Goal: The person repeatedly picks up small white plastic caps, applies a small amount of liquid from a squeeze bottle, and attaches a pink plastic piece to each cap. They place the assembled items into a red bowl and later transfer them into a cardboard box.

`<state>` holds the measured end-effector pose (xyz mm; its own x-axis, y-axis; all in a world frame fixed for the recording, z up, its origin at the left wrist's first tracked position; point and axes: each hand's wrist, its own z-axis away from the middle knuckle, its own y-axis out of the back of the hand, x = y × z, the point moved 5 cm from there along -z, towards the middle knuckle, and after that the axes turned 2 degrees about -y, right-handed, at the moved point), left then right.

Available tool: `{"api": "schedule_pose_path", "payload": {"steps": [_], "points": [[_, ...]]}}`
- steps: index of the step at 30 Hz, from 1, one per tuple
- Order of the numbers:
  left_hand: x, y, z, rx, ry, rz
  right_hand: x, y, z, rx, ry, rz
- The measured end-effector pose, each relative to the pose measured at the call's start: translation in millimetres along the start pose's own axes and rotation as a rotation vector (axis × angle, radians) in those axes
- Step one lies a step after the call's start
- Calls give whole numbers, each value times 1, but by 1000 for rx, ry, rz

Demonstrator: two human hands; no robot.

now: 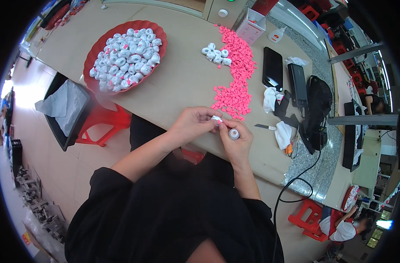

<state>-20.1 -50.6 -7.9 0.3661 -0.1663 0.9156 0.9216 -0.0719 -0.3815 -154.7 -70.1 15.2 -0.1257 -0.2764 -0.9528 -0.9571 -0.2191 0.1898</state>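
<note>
Tan tabletop (pixel 182 83) curves across the view, with a speckled grey ledge (pixel 316 173) along its right side. Near the front edge, the left hand (pixel 192 126) pinches a small white piece (pixel 216 118) between thumb and fingers; a spot of pink shows on it. The right hand (pixel 238 147) curls around a white bottle (pixel 233 134), its thumb and forefinger brought close to that piece; whether they touch it I cannot tell.

Just beyond the fingers, a long spread of pink pieces (pixel 237 65) takes up the table, a cluster of white pieces (pixel 216 54) beside it. Farther left sits a red bowl (pixel 163 37) heaped with more white pieces. A knife (pixel 265 126) and a crumpled tissue (pixel 283 135) lie near the right hand; past them are a black phone (pixel 272 70), a dark rectangular device (pixel 297 85) and a black bag (pixel 319 98). A black cable (pixel 306 180) loops over the ledge. At lower right, a co-worker (pixel 342 229) is beside a red stool (pixel 308 217).
</note>
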Motion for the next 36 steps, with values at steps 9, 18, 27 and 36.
{"api": "schedule_pose_path", "payload": {"steps": [9,18,27,36], "points": [[2,-5,0,79,26,31,-10,-6,6,102,341,351],[2,-3,-4,52,14,58,14,1,-1,76,-179,-136],[2,-3,-2,25,53,95,8,-2,0,53,-269,-232],[2,-7,-1,72,46,62,11,-1,0,48,-95,-72]]}}
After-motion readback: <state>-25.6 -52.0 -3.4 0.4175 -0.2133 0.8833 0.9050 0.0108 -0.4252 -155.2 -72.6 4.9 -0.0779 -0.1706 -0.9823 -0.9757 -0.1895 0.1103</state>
